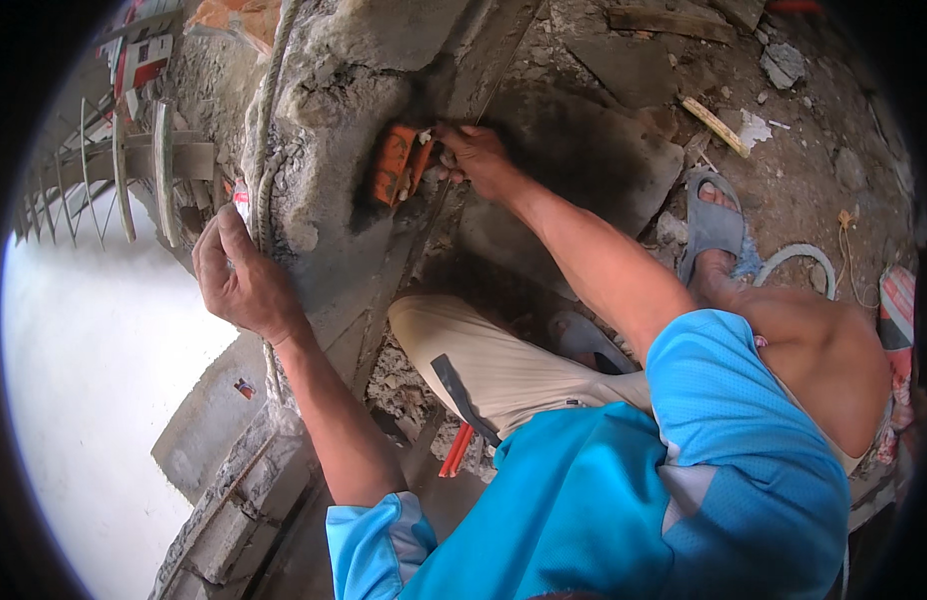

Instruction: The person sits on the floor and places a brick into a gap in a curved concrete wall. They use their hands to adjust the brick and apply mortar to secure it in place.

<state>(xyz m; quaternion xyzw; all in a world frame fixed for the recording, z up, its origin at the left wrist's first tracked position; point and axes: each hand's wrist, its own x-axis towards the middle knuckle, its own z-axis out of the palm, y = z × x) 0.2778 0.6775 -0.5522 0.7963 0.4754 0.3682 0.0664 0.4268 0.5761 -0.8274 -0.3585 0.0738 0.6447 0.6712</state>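
Note:
My right hand [476, 160] is at the right edge of an orange box [392, 165] set into the grey concrete. Its fingers are pinched together, and whatever they hold is too small to make out. My left hand [236, 275] is raised beside a pale, rough cord or bar [266, 150] that runs along the broken concrete edge. Its fingers are curled closed, with a small red-and-white piece [242, 200] right at the fingertips; I cannot tell if it is gripped.
Broken concrete [229, 530] drops off at left toward a bright area with upright bars [124, 175]. Rubble and a wooden stick [716, 127] lie on the ground at right, near my sandalled foot [716, 215]. Red tubes [457, 450] stick out beside my bent left leg.

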